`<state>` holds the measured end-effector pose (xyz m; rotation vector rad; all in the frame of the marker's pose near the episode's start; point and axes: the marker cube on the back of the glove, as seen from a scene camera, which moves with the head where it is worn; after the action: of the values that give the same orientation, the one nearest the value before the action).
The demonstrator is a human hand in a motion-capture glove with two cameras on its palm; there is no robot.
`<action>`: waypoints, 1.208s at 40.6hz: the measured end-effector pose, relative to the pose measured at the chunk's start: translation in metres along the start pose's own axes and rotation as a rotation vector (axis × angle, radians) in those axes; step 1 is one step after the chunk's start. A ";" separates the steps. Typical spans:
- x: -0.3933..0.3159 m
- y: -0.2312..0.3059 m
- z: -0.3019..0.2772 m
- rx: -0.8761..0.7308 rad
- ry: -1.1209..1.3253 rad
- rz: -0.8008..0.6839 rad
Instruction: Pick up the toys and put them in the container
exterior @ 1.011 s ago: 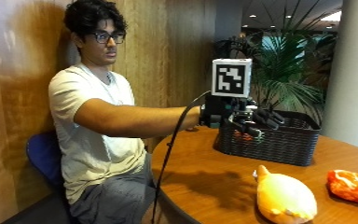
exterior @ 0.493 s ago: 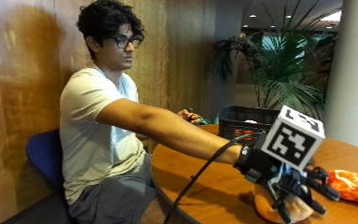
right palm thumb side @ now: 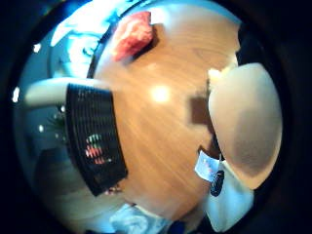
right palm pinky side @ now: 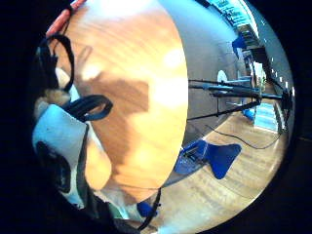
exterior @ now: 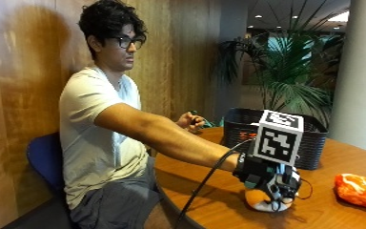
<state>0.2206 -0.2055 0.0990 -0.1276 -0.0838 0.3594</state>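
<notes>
On the desk (exterior: 208,200), our gloved right hand (exterior: 273,183) sits on top of the cream stuffed toy (exterior: 267,200), fingers curled down around it, though we can't quite confirm the grip has closed. We judge this the pickup step; next, lift it and carry it to the black basket (exterior: 307,143). The orange toy (exterior: 360,191) waits nearby.

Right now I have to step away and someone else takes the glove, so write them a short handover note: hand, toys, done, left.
Right hand: down on the pale yellow plush toy at the near table edge, fingers curled round it; not lifted yet.
Orange toy: lies on the round wooden table, untouched, off to the side of the hand.
Black basket: stands further back on the table, with something colourful already inside.
Left: carry the plush toy to the basket, then the orange toy.
</notes>
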 end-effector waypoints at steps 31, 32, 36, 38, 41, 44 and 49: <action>-0.181 0.065 -0.197 0.195 -0.048 -0.313; -0.191 0.067 -0.200 0.198 -0.042 -0.326; -0.237 0.075 -0.209 0.203 -0.036 -0.363; -0.259 0.079 -0.209 0.203 -0.034 -0.389; -0.284 0.084 -0.205 0.197 -0.018 -0.441; -0.309 0.087 -0.197 0.180 0.000 -0.486; -0.350 0.091 -0.182 0.153 0.041 -0.518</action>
<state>-0.1183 -0.2654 -0.1146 0.0403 -0.0459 -0.1540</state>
